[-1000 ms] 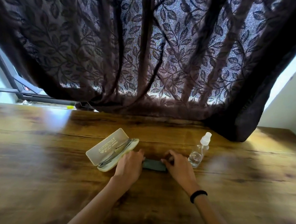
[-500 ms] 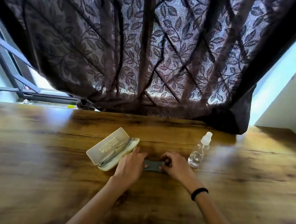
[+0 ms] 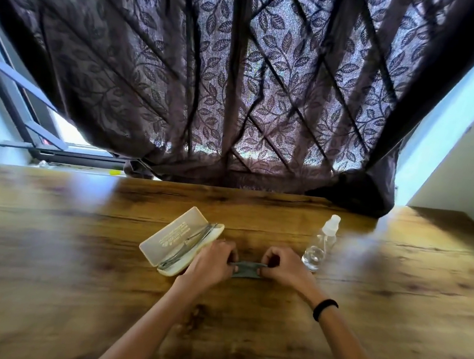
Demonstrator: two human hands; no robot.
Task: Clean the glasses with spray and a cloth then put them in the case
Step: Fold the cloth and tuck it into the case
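Cloth (image 3: 245, 269) edge lifted; grey, taut between left hand (image 3: 212, 261), right hand (image 3: 285, 267).

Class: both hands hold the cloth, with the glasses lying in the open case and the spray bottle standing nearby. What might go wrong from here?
1. The spray bottle stands close beside the right hand; a sideways move with the cloth may well knock it over.
2. The left hand is close beside the open case, so a nudge might shift it and jolt the glasses lying inside.
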